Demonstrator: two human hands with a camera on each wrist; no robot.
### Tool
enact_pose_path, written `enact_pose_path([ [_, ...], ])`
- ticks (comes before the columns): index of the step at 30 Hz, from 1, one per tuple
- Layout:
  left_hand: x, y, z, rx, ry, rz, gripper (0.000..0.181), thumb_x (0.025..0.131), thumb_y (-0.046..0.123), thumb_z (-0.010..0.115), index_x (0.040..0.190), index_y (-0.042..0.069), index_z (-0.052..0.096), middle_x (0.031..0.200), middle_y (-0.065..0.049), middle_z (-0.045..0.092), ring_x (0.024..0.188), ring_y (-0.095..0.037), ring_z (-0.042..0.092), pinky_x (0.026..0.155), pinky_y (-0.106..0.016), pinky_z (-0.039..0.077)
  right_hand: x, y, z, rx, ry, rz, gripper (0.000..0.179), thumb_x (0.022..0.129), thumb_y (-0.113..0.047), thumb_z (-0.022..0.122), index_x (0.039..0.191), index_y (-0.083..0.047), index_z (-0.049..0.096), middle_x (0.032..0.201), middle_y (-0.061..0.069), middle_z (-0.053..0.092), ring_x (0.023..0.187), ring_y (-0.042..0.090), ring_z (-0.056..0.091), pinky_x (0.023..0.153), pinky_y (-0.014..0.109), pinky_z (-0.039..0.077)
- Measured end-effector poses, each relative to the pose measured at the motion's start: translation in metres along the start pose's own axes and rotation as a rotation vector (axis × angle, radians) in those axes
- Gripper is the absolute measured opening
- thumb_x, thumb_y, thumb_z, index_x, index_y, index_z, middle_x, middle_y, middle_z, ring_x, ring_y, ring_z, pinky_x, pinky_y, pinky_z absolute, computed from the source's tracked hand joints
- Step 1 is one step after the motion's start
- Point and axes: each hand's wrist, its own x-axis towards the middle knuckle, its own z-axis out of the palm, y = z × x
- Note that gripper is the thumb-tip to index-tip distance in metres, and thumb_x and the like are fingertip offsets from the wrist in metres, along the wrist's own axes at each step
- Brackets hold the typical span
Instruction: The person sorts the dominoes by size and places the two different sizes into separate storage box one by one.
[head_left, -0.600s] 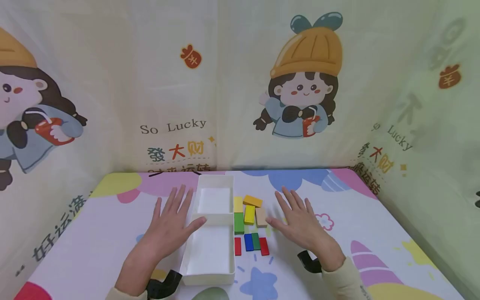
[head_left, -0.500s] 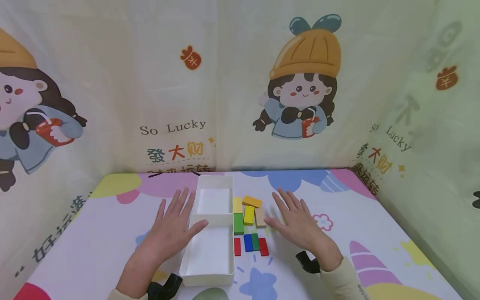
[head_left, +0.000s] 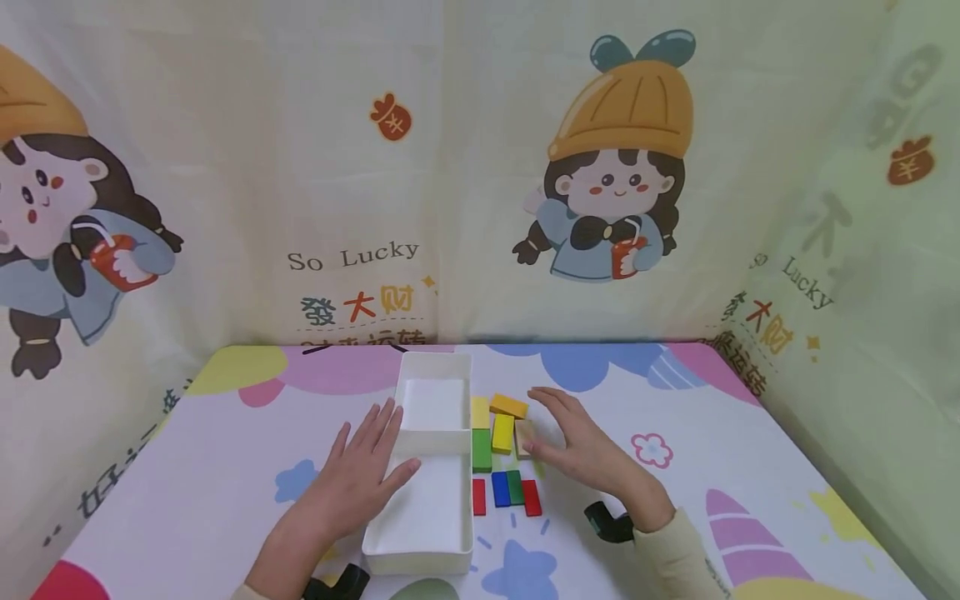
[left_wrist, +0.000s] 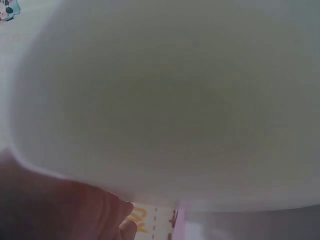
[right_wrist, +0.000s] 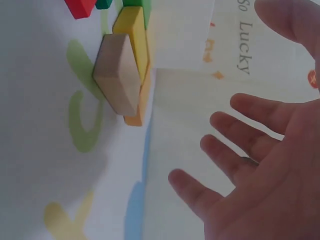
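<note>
My right grip [head_left: 587, 447], fingers apart and empty, is near the blocks [head_left: 503, 433], lower centre: likely a reach, next needing a pinch. My left grip [head_left: 358, 481], also spread, overlaps the box [head_left: 417, 564].

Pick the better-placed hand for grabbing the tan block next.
Right, I'd say: the right hand is nearest the tan block, fingers spread and holding nothing. The left hand has most of the white box between it and the block.
</note>
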Motion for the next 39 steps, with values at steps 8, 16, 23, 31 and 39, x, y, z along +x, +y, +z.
enact_pose_path([
  [8, 0.0, 0.001, 0.001, 0.022, 0.001, -0.016, 0.079, 0.101, 0.049, 0.045, 0.159, 0.005, 0.013, 0.167, -0.013, 0.011, 0.154, -0.038, 0.01, 0.119, -0.068, 0.005, 0.006, 0.012, 0.003, 0.254, 0.019, -0.038, 0.065, 0.09, -0.027, 0.072, 0.147, -0.019, 0.042, 0.15, 0.005, 0.046, 0.139, 0.03, 0.044, 0.111, 0.057, 0.041],
  [16, -0.001, -0.003, 0.001, 0.013, -0.003, 0.008, 0.073, 0.103, 0.04, 0.045, 0.159, 0.005, 0.014, 0.168, -0.013, 0.01, 0.154, -0.037, 0.01, 0.12, -0.067, 0.005, 0.015, 0.023, 0.01, 0.391, -0.016, 0.006, 0.067, 0.089, -0.022, 0.073, 0.147, -0.012, 0.042, 0.146, 0.006, 0.051, 0.136, 0.029, 0.048, 0.11, 0.05, 0.045],
  [23, -0.001, -0.004, 0.002, 0.015, -0.001, 0.015, 0.073, 0.104, 0.039, 0.044, 0.158, 0.003, 0.012, 0.167, -0.013, 0.01, 0.154, -0.037, 0.01, 0.12, -0.066, 0.005, 0.018, 0.033, 0.02, 0.442, -0.004, 0.054, 0.064, 0.089, -0.02, 0.073, 0.145, -0.013, 0.046, 0.144, 0.005, 0.053, 0.136, 0.027, 0.049, 0.111, 0.05, 0.044],
  [31, 0.0, -0.005, 0.004, 0.031, 0.009, 0.012, 0.073, 0.103, 0.039, 0.045, 0.158, 0.002, 0.013, 0.167, -0.014, 0.012, 0.154, -0.037, 0.011, 0.12, -0.066, 0.007, 0.02, 0.038, 0.031, 0.477, -0.014, 0.098, 0.063, 0.087, -0.021, 0.076, 0.143, -0.019, 0.049, 0.143, 0.003, 0.055, 0.136, 0.028, 0.05, 0.112, 0.051, 0.042],
  [39, 0.002, -0.005, 0.008, 0.011, 0.022, 0.012, 0.073, 0.104, 0.04, 0.044, 0.158, 0.002, 0.012, 0.167, -0.014, 0.012, 0.154, -0.036, 0.011, 0.121, -0.065, 0.008, 0.019, 0.039, 0.038, 0.463, 0.001, 0.129, 0.063, 0.085, -0.018, 0.078, 0.141, -0.02, 0.05, 0.141, 0.002, 0.056, 0.135, 0.027, 0.05, 0.115, 0.052, 0.039],
])
